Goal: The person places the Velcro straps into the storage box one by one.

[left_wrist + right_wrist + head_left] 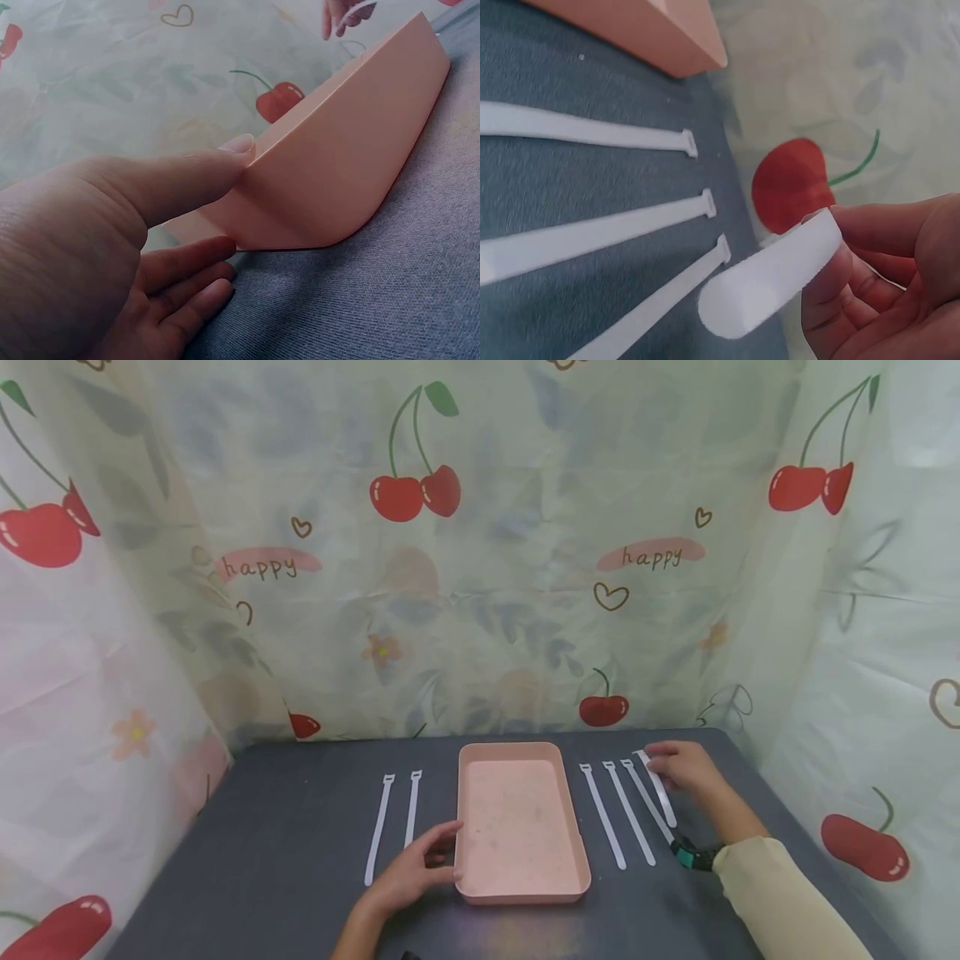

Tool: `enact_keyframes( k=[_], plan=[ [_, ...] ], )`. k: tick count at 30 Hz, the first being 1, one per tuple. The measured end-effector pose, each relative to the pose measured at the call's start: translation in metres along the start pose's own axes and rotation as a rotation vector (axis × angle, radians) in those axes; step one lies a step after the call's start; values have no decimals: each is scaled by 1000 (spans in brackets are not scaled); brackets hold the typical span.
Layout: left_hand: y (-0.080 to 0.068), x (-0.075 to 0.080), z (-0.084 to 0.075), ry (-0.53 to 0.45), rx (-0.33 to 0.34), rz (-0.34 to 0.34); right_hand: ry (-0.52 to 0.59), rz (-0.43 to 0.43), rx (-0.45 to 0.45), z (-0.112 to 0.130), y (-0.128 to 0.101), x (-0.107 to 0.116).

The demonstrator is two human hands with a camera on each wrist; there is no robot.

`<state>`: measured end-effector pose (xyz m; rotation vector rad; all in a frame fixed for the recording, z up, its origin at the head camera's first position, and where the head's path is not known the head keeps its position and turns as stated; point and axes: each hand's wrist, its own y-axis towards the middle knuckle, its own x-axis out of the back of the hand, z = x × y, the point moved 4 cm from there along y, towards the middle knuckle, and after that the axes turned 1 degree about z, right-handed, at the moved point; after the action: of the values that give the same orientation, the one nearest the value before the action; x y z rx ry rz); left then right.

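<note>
A white strap (662, 793) with a small buckle end hangs from my right hand (686, 766), pinched between thumb and fingers near the buckle. In the right wrist view, the rounded tail of this strap (761, 289) points out from the fingertips over the table. My left hand (412, 872) rests at the left side of a shallow pink tray (517, 827). From the left wrist view, the thumb touches the tray's rim and the other fingers extend loosely by its lower side. Nothing lies inside the tray.
Right of the tray lie more white straps (602, 814), side by side with buckles at the far end. Two others (378, 831) are to its left. The dark grey table (285, 827) is bordered by a cherry-print curtain (495, 610) behind and at both sides.
</note>
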<state>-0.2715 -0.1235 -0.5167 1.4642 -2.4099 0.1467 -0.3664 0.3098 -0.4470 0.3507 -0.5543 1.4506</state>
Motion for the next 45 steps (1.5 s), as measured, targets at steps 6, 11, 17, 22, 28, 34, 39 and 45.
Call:
enact_keyframes(
  k=[6,11,17,22,28,34,39,45],
  plan=[
    [-1,1,2,22,6,1,32,34,2,11,-1,-8],
    [0,0,4,21,9,0,58,67,36,19,0,-13],
    [0,0,3,27,-6,-7,100,102,79,31,1,-30],
    [0,1,4,29,-7,-9,140,120,83,38,3,-48],
    [1,0,5,22,-5,-3,193,140,82,41,5,-63],
    [2,0,4,12,3,6,179,147,82,46,2,-72],
    [2,1,4,4,12,8,226,162,85,48,0,-79],
    [1,1,5,10,7,4,273,178,74,47,-2,-90]
  ],
)
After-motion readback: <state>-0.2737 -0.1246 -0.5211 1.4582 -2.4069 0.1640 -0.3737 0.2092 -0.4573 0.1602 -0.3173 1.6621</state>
